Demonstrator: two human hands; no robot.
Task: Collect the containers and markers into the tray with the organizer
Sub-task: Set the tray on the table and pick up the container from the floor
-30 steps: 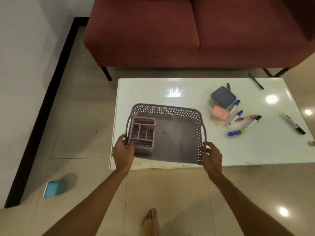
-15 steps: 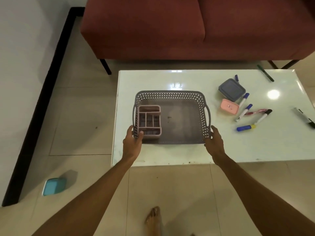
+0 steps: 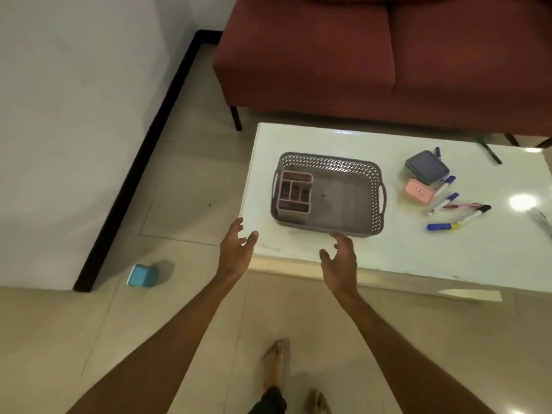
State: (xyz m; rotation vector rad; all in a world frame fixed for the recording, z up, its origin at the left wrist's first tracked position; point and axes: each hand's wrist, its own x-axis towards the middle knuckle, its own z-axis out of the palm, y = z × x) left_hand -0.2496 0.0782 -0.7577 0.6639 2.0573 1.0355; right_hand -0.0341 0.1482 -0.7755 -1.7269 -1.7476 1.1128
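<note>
A grey perforated tray (image 3: 343, 165) rests on the white table (image 3: 388, 258), with a pink divided organizer (image 3: 294, 192) in its left end. To its right lie a grey lidded container (image 3: 427, 167), a pink container (image 3: 419, 190) and several markers (image 3: 443, 203), one blue-and-yellow (image 3: 442, 226), one with a black cap (image 3: 475, 214). A teal container (image 3: 142, 275) lies on the floor at the left. My left hand (image 3: 236, 252) and my right hand (image 3: 340, 261) hover open just short of the tray's near side, holding nothing.
A dark red sofa (image 3: 373, 61) stands behind the table. A green marker (image 3: 490, 150) lies at the table's far edge and another marker (image 3: 542, 219) at the right frame edge. A white wall with black skirting runs along the left. My bare feet (image 3: 276, 366) stand on the tiles.
Both hands have let go of the tray, which now rests on the table, and have pulled back toward me. The view has shifted left.
</note>
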